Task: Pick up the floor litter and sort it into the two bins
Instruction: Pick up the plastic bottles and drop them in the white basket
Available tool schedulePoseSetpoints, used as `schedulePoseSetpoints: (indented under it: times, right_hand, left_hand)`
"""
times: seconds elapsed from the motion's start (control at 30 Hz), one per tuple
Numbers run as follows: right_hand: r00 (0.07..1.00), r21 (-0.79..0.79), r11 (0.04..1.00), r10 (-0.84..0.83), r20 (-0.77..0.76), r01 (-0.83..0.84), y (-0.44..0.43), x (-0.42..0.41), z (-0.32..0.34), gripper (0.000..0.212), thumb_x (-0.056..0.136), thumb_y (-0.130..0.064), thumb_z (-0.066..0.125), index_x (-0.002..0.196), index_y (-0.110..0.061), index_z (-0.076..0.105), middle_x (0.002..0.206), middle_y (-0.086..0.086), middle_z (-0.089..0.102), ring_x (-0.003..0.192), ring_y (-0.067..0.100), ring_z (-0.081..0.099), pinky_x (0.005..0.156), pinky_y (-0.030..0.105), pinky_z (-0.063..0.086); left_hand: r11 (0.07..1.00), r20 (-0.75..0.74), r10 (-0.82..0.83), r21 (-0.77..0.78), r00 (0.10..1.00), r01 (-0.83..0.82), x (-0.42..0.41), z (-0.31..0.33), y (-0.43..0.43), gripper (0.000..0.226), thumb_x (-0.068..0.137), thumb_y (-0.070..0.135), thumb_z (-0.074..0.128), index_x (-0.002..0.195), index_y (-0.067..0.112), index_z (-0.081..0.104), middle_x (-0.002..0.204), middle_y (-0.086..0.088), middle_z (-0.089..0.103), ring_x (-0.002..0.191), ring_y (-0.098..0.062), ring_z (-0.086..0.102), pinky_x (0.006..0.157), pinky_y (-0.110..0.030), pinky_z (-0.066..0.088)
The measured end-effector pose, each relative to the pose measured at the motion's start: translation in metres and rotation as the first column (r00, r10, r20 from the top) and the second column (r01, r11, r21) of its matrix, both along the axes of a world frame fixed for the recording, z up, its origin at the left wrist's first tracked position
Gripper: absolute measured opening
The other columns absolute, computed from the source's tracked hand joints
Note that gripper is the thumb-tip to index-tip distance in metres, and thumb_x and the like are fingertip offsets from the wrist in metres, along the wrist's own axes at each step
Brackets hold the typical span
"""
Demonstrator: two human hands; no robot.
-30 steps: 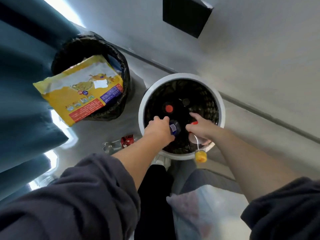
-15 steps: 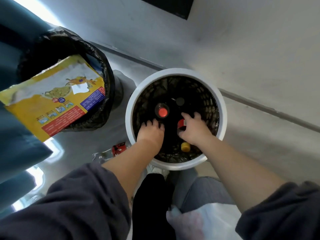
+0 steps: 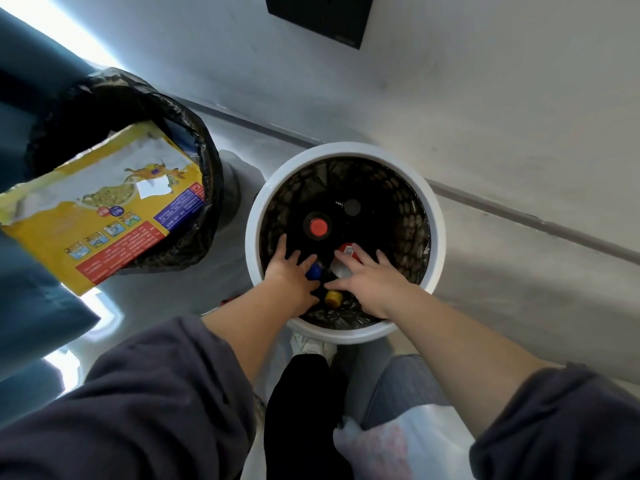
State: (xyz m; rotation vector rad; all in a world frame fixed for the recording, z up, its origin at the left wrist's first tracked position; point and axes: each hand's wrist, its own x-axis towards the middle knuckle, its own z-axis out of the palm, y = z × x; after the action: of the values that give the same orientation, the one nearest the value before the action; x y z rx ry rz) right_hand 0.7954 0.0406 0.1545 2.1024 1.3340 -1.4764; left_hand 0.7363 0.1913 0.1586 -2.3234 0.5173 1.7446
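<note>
The white bin (image 3: pixel 254 216) is the marker for everything else. Just to its left, almost touching it, is the black-lined bin (image 3: pixel 207 174). A big yellow packet (image 3: pixel 104 216) sticks out of that bin and leans over the side away from the white bin.

Both hands are down in the white bin's mouth, at its near side. The left hand (image 3: pixel 289 273) has its fingers spread straight and grips nothing. The right hand (image 3: pixel 369 277) is also splayed wide and empty, over a red-labelled bottle (image 3: pixel 346 251).

Bottles stand packed inside the white bin. A red cap (image 3: pixel 319 226) sits near its centre, a blue cap (image 3: pixel 314 270) is just beside the left thumb, and a yellow cap (image 3: pixel 333 298) lies between the two hands.

Two things look likely to go wrong. A careless lift of the hands could knock a bottle over. The overhanging packet also looks ready to slide onto the floor (image 3: pixel 519 289) left of the white bin if its own bin is nudged.
</note>
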Motion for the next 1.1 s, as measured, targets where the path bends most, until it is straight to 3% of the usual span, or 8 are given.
schedulePoseSetpoints:
  times: [0.17, 0.27, 0.37, 0.47, 0.73, 0.87, 0.93, 1.1]
  right_hand:
    - [0.998, -0.018, 0.998, 0.068, -0.020, -0.068, 0.012, 0.004, -0.003, 0.059, 0.094, -0.011, 0.049, 0.142, -0.044, 0.038, 0.162, 0.006, -0.007, 0.146, 0.035, -0.017, 0.114, 0.064, 0.000]
    - [0.999, -0.060, 0.998, 0.031, 0.022, -0.029, 0.011, 0.014, 0.005, 0.041, 0.096, -0.031, 0.044, 0.135, -0.039, 0.050, 0.163, 0.005, 0.000, 0.146, 0.034, -0.016, 0.114, 0.065, -0.001]
    - [0.992, -0.108, 0.994, 0.040, 0.121, -0.027, 0.001, 0.020, 0.013, 0.051, 0.093, -0.055, 0.037, 0.139, -0.036, 0.047, 0.163, 0.007, 0.001, 0.146, 0.037, -0.015, 0.113, 0.065, -0.001]
    - [0.970, -0.143, 0.988, 0.096, 0.223, -0.065, -0.007, 0.025, 0.016, 0.063, 0.091, -0.066, 0.036, 0.146, -0.035, 0.036, 0.162, 0.010, 0.000, 0.145, 0.041, -0.014, 0.114, 0.064, -0.001]
    - [0.908, -0.196, 0.971, 0.204, 0.367, -0.139, -0.010, 0.016, 0.011, 0.053, 0.096, -0.053, 0.039, 0.145, -0.033, 0.036, 0.161, 0.016, -0.002, 0.144, 0.046, -0.011, 0.112, 0.066, -0.004]
    - [0.930, -0.208, 0.978, 0.061, 0.362, 0.017, -0.001, 0.013, 0.016, 0.043, 0.100, -0.022, 0.041, 0.143, -0.018, 0.041, 0.159, 0.022, -0.002, 0.140, 0.055, 0.008, 0.114, 0.056, 0.021]
    - [0.923, -0.160, 0.985, 0.000, 0.385, 0.067, 0.001, 0.015, 0.017, 0.046, 0.100, -0.015, 0.040, 0.145, -0.013, 0.037, 0.158, 0.023, 0.001, 0.140, 0.054, 0.012, 0.113, 0.054, 0.027]
    - [0.873, -0.151, 0.979, 0.191, 0.449, -0.137, 0.001, 0.017, 0.022, 0.057, 0.100, -0.036, 0.037, 0.152, -0.022, 0.022, 0.161, 0.018, -0.003, 0.146, 0.042, -0.010, 0.115, 0.063, -0.003]
  left_hand:
    - [0.993, 0.044, -0.051, 0.110, 0.998, 0.046, 0.000, -0.005, 0.011, 0.056, 0.097, 0.056, 0.010, 0.151, 0.039, 0.005, 0.160, -0.007, -0.012, 0.146, -0.035, -0.009, 0.106, -0.065, -0.019]
    - [0.987, 0.062, -0.074, 0.146, 0.995, 0.064, 0.002, -0.004, 0.015, 0.058, 0.097, 0.058, 0.009, 0.151, 0.038, 0.002, 0.160, -0.007, -0.011, 0.146, -0.035, -0.008, 0.107, -0.064, -0.019]
    - [0.983, 0.072, -0.074, 0.173, 0.995, 0.061, 0.001, -0.002, 0.015, 0.063, 0.095, 0.063, 0.010, 0.151, 0.036, -0.002, 0.160, -0.008, -0.012, 0.146, -0.035, -0.008, 0.109, -0.063, -0.018]
    - [0.981, 0.090, -0.073, 0.186, 0.993, 0.055, 0.004, -0.002, 0.013, 0.068, 0.093, 0.067, 0.011, 0.151, 0.036, -0.004, 0.160, -0.010, -0.011, 0.146, -0.036, -0.008, 0.109, -0.063, -0.018]
    - [0.966, 0.121, -0.123, 0.244, 0.985, 0.090, 0.007, 0.001, 0.010, 0.075, 0.091, 0.069, 0.008, 0.152, 0.028, -0.003, 0.160, -0.009, -0.006, 0.146, -0.038, -0.009, 0.105, -0.064, -0.021]
    - [0.969, 0.136, -0.120, 0.230, 0.983, 0.087, 0.006, 0.008, 0.010, 0.075, 0.091, 0.069, 0.008, 0.153, 0.027, -0.002, 0.161, -0.010, -0.004, 0.146, -0.037, -0.008, 0.106, -0.063, -0.021]
    - [0.969, 0.153, -0.132, 0.229, 0.979, 0.095, 0.008, 0.011, 0.012, 0.076, 0.091, 0.069, 0.009, 0.153, 0.027, -0.002, 0.161, -0.010, -0.003, 0.146, -0.036, -0.008, 0.107, -0.062, -0.021]
    - [0.978, 0.216, -0.129, 0.189, 0.968, 0.088, 0.008, 0.021, 0.018, 0.075, 0.091, 0.069, 0.010, 0.153, 0.027, -0.001, 0.161, -0.010, -0.002, 0.146, -0.035, -0.010, 0.105, -0.062, -0.023]
